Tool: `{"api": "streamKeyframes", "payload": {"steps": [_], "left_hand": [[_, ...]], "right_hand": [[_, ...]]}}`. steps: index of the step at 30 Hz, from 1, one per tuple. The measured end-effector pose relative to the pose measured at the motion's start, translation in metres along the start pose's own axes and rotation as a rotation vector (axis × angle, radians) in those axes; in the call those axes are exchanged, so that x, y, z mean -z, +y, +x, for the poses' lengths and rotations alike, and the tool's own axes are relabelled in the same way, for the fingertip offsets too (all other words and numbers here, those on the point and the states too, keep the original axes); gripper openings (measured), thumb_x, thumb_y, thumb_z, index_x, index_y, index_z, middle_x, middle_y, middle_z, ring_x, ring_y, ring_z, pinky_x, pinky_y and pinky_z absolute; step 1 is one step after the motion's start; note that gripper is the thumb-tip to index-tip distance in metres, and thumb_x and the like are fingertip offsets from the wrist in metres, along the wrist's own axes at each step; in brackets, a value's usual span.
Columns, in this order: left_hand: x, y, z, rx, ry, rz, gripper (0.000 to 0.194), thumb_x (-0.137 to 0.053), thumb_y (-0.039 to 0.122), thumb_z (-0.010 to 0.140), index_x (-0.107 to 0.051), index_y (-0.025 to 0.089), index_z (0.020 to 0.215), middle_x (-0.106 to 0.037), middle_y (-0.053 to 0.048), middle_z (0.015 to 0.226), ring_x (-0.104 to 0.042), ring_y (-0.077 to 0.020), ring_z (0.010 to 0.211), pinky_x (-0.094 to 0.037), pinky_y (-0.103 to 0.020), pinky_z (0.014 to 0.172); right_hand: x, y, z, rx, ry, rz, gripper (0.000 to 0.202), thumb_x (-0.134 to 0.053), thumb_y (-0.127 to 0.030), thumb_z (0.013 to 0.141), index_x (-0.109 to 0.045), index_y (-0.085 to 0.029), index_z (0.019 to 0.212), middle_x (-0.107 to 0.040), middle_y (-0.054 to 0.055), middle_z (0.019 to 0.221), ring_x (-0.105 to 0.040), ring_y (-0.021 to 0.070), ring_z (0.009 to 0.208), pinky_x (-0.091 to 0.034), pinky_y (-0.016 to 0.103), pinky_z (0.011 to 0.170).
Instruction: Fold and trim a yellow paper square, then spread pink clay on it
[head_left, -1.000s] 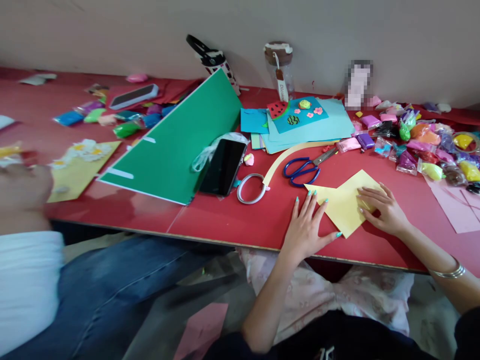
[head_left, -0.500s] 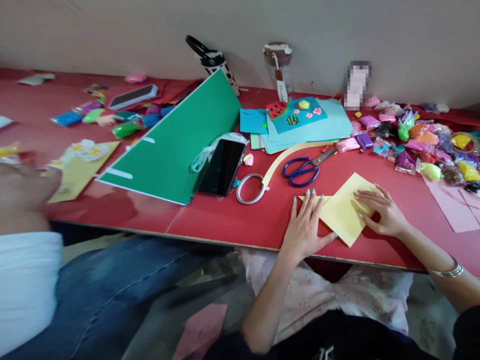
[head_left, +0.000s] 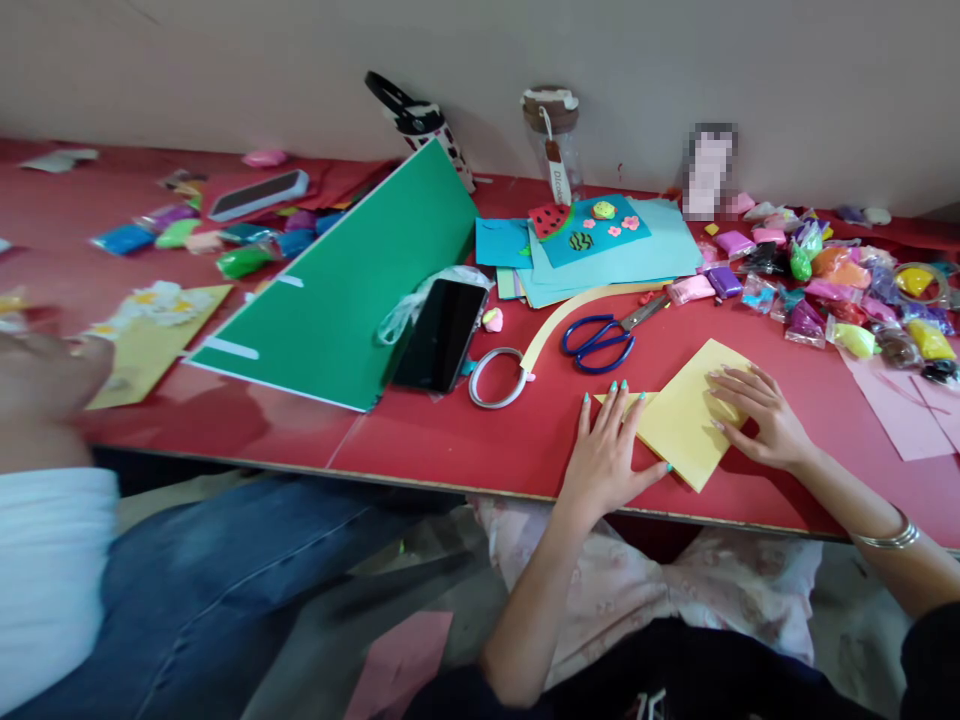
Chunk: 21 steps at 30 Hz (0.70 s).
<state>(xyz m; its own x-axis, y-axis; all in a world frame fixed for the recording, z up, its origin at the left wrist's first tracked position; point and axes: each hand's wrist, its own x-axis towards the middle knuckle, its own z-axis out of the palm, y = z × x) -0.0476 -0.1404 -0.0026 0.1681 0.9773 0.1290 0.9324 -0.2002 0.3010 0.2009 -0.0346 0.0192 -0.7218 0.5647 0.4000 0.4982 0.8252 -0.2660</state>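
A folded sheet of yellow paper [head_left: 686, 425] lies on the red table near its front edge, one pointed corner reaching left. My left hand [head_left: 609, 455] rests over that left corner, fingers stretched out and thumb at the paper's lower edge. On the paper's right side lies my right hand [head_left: 761, 415], its fingers extended flat over the sheet. Blue-handled scissors [head_left: 600, 345] sit partly open just beyond my left hand. Beside them are a roll of white tape [head_left: 474, 385] and a curved pale yellow paper strip [head_left: 559, 325].
A green board [head_left: 337, 300] stands tilted at centre-left, with a black phone [head_left: 442, 335] leaning there. Blue paper sheets [head_left: 660, 245] lie at the back. Bagged coloured clay [head_left: 832, 275] is heaped at right. A co-worker's hand [head_left: 52, 380] is over yellow paper at far left.
The whole view has shifted slightly, so things appear a little further left. Both my hands remain on the yellow paper in nearly the same pose.
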Motion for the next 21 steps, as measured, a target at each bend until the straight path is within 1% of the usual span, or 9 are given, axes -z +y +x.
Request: {"api": "streamKeyframes", "payload": {"steps": [5,9,13,16,18,21], "left_hand": [[0.0001,-0.0002,0.0006,-0.001,-0.005,0.023,0.085,-0.053,0.067,0.083,-0.035,0.012,0.145,-0.03,-0.022,0.155,-0.026,-0.0348,0.145,-0.018,-0.061,0.117],[0.0015,0.0007,0.001,0.0,-0.023,0.048,0.086,-0.053,0.066,0.083,-0.035,0.01,0.145,-0.029,-0.022,0.155,-0.026,-0.0352,0.145,-0.02,-0.061,0.116],[0.0036,0.0018,0.0012,0.011,-0.022,0.048,0.083,-0.053,0.066,0.083,-0.038,0.012,0.144,-0.031,-0.021,0.155,-0.027,-0.0347,0.145,-0.021,-0.06,0.116],[0.0054,0.002,0.0018,0.01,-0.041,0.044,0.083,-0.056,0.064,0.082,-0.038,0.011,0.144,-0.031,-0.021,0.155,-0.027,-0.0353,0.145,-0.021,-0.061,0.116],[0.0062,0.002,0.0021,0.006,-0.057,0.042,0.084,-0.058,0.062,0.082,-0.037,0.011,0.145,-0.029,-0.022,0.155,-0.026,-0.0361,0.145,-0.02,-0.062,0.116],[0.0066,0.0021,0.0023,0.006,-0.06,0.033,0.084,-0.059,0.061,0.082,-0.036,0.01,0.146,-0.028,-0.023,0.155,-0.026,-0.0365,0.145,-0.019,-0.063,0.116]], "right_hand": [[0.0008,0.0008,-0.0004,0.05,-0.009,0.021,0.044,-0.057,-0.036,0.087,-0.058,-0.021,0.129,-0.058,0.011,0.138,-0.046,0.0286,0.135,-0.029,0.052,0.114],[-0.0007,0.0017,-0.0013,0.074,-0.028,0.031,0.053,-0.06,-0.039,0.085,-0.053,-0.02,0.134,-0.055,0.013,0.14,-0.042,0.0303,0.138,-0.024,0.056,0.115],[-0.0012,0.0005,-0.0012,0.122,-0.105,0.031,0.072,-0.062,-0.052,0.081,-0.044,-0.019,0.143,-0.045,0.014,0.147,-0.034,0.033,0.142,-0.014,0.06,0.118],[-0.0016,-0.0005,-0.001,0.128,-0.174,-0.017,0.086,-0.062,-0.061,0.078,-0.036,-0.02,0.149,-0.039,0.014,0.151,-0.031,0.0344,0.143,-0.007,0.061,0.118],[-0.0024,-0.0005,-0.0012,0.127,-0.2,-0.041,0.09,-0.061,-0.065,0.077,-0.032,-0.021,0.15,-0.037,0.014,0.152,-0.03,0.0346,0.143,-0.005,0.062,0.118],[-0.0041,0.0002,-0.0018,0.131,-0.217,-0.055,0.091,-0.059,-0.066,0.079,-0.029,-0.02,0.152,-0.036,0.014,0.153,-0.03,0.034,0.144,-0.003,0.062,0.118]]}}
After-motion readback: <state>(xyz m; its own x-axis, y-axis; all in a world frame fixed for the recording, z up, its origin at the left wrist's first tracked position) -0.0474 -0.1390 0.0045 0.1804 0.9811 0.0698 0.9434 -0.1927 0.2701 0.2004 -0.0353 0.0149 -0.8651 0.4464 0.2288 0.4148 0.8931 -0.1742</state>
